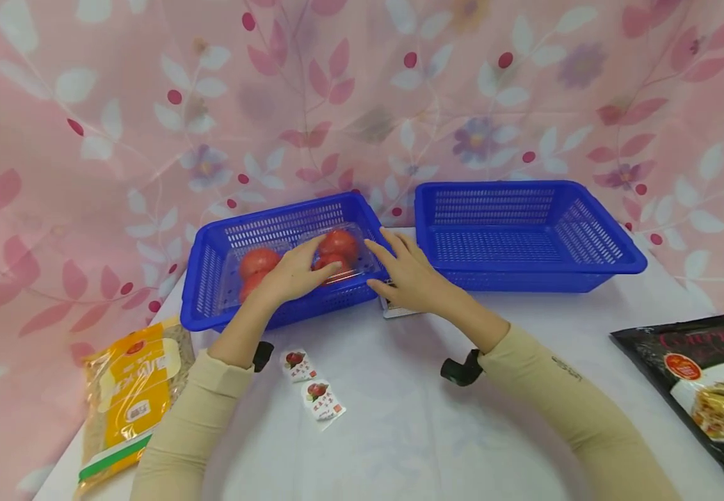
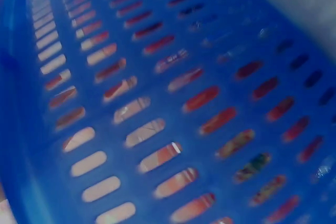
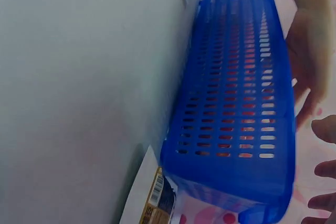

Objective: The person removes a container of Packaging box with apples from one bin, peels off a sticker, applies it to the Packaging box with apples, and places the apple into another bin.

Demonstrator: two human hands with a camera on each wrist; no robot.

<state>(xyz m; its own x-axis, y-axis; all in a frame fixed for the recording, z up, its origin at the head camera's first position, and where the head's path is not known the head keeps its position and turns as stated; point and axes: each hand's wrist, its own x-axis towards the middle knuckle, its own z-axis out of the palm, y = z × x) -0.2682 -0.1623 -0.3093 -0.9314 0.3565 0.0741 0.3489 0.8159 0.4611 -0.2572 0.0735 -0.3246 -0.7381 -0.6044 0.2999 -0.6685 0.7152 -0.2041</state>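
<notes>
My left hand reaches over the left blue basket, its fingers extended above clear-wrapped red tomatoes. Whether those fingertips touch the wrap cannot be told. More tomatoes sit in the basket's left half. At the basket's right end, my right hand is spread, with nothing visible in its grasp. Part of a flat packet shows beneath that hand; the right wrist view has the packet by the basket's corner. Slotted basket wall fills the left wrist view.
A second blue basket stands at the right with nothing seen inside. Two fruit-printed labels lie on the white table. A yellow bag lies at the left, a black food bag at the right. Floral cloth hangs behind.
</notes>
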